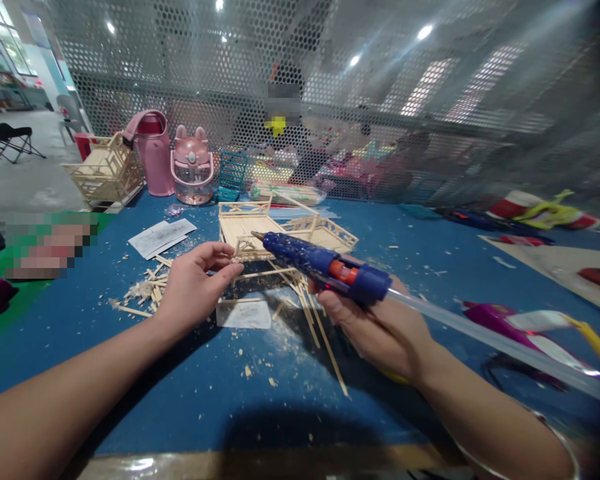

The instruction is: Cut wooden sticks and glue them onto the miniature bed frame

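Observation:
My right hand [385,327] grips a blue hot glue gun [300,257], its metal nozzle pointing left over a small model built of thin wooden sticks [247,227]. A long clear glue stick [445,317] runs out of the gun's back end. My left hand [195,277] is curled at the model's near left corner, thumb and fingertips closed around its edge. Railings line the model, and a second railed platform [325,233] adjoins it on the right. Loose wooden sticks [313,313] lie below it, beside a small white paper [245,315].
Stick scraps [153,290] and paper slips [163,237] lie left. A pink flask [153,157], a pink bottle [193,167] and another stick model [105,170] stand behind, before a perforated metal screen [205,87]. A purple-and-white glue gun [520,327] lies right. A person's blurred hand is far left.

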A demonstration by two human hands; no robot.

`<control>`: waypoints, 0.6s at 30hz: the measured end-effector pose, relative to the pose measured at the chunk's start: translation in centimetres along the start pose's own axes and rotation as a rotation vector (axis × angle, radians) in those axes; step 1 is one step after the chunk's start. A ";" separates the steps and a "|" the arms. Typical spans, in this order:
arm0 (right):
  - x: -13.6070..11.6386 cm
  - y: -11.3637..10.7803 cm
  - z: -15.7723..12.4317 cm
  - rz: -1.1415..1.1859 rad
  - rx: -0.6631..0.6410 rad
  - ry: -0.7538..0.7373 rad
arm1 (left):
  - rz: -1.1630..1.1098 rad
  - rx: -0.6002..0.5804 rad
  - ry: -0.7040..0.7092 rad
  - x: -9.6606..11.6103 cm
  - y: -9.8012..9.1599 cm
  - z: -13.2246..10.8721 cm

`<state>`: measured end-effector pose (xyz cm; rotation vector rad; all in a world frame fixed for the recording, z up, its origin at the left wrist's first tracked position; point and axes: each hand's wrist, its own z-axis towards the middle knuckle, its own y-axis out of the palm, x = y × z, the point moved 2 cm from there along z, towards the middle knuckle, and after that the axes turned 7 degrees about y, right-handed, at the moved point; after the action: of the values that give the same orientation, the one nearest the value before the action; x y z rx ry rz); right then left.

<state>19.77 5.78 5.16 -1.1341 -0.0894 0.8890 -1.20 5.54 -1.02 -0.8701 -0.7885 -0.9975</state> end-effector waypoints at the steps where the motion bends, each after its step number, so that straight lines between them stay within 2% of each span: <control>1: -0.1 0.0 0.0 0.017 -0.006 -0.008 | 0.001 -0.001 0.002 0.0 0.0 0.0; 5: -0.2 0.1 0.2 0.068 -0.029 -0.061 | -0.009 -0.002 -0.001 0.1 0.0 0.0; 8: 0.5 0.2 0.0 0.128 -0.021 0.038 | -0.033 0.001 -0.014 0.2 0.0 0.0; 12: 1.8 0.3 -0.5 0.370 -0.068 0.172 | -0.051 0.005 -0.033 0.3 0.0 0.0; 15: 2.4 0.4 -0.6 0.500 -0.126 0.228 | -0.056 0.011 -0.029 0.4 -0.2 -0.1; 18: 2.4 0.3 -0.6 0.513 -0.128 0.238 | -0.057 -0.025 -0.031 0.5 -0.2 -0.1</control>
<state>21.48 6.97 3.81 -1.4036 0.3594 1.2023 -1.22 5.18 -0.64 -0.8907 -0.8329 -1.0476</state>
